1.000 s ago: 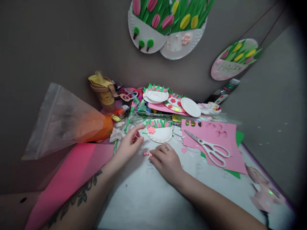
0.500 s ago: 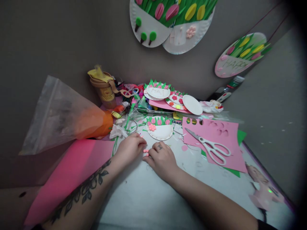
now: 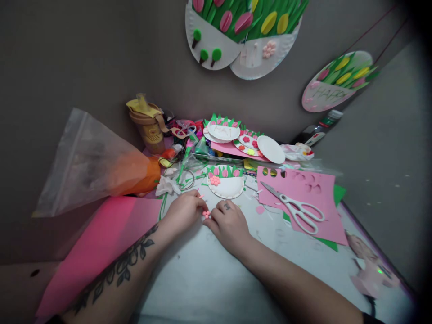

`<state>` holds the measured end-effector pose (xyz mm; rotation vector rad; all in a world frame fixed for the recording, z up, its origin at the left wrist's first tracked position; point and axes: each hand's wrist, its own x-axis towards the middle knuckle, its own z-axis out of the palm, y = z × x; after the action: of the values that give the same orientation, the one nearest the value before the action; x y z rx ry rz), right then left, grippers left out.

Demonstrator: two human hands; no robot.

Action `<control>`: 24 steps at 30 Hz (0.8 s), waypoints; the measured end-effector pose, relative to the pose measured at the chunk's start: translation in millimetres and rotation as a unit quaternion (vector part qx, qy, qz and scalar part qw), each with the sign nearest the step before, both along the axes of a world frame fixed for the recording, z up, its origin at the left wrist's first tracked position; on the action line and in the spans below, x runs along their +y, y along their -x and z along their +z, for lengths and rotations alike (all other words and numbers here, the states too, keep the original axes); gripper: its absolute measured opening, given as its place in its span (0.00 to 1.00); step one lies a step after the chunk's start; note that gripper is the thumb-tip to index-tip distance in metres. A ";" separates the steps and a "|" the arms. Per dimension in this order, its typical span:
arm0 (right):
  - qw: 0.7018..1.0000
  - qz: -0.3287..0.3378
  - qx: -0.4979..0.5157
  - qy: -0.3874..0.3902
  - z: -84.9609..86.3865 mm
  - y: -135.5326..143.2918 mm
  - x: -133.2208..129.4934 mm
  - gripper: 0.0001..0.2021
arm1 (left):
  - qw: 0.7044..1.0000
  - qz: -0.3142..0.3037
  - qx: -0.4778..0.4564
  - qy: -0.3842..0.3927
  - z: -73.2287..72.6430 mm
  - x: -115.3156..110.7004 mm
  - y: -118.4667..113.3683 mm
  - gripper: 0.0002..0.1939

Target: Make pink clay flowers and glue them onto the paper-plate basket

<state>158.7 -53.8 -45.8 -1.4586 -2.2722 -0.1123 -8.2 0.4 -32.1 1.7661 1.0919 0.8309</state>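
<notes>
Had a small flower-shaped cluster of coral-pink, clay-like balls [image 3: 206, 214] on the white table [image 3: 202, 279], between the fingertips of both hands. Held the left hand [image 3: 185, 209] curled in from the left and the right hand [image 3: 232, 227] from the right, fingers bent close at the cluster; could not tell about any actual grip. Saw just beyond, farther back, a white paper-plate pocket [image 3: 227, 188] with green blades and pink tulips. Noted, to the right, white-handled metal scissors [image 3: 299, 210] across a pink paper sheet [image 3: 326, 229]; to the left, a clear plastic bag [image 3: 92, 155] with orange contents.
</notes>
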 end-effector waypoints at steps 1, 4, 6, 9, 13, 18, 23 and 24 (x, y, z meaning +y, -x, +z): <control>1.000 -0.003 -0.002 -0.001 0.2 0.3 0.7 0.08 | 1.000 -0.005 0.008 -0.001 0.7 -0.1 0.1 0.12; 1.000 -0.006 -0.003 0.001 0.1 0.9 2.5 0.08 | 0.999 -0.017 0.050 -0.010 1.9 -0.5 0.4 0.14; 1.000 -0.006 0.000 0.005 -0.1 0.9 2.7 0.08 | 0.996 -0.024 0.080 -0.024 1.1 -0.6 0.7 0.15; 1.000 0.000 0.017 0.018 0.5 -0.3 1.2 0.08 | 0.994 -0.027 0.092 -0.049 -1.7 -0.2 0.9 0.15; 0.997 0.017 0.065 0.039 3.1 -6.0 -1.4 0.07 | 0.995 0.025 0.067 -0.063 0.5 1.4 0.7 0.15; 0.979 0.026 0.198 0.033 6.0 -16.7 0.9 0.02 | 0.999 0.019 0.044 -0.018 18.9 0.6 -2.9 0.28; 0.954 0.033 0.298 0.015 7.9 -21.3 3.9 0.13 | 0.995 -0.043 -0.014 0.085 27.4 -8.1 -10.3 0.38; 0.954 0.041 0.297 0.011 8.1 -21.6 4.4 0.15 | 0.994 -0.057 -0.018 0.089 27.4 -9.8 -11.5 0.39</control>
<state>180.3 -49.4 -37.7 -1.1962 -1.8323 0.3368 3.3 -9.5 -4.7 1.6420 1.0004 0.6728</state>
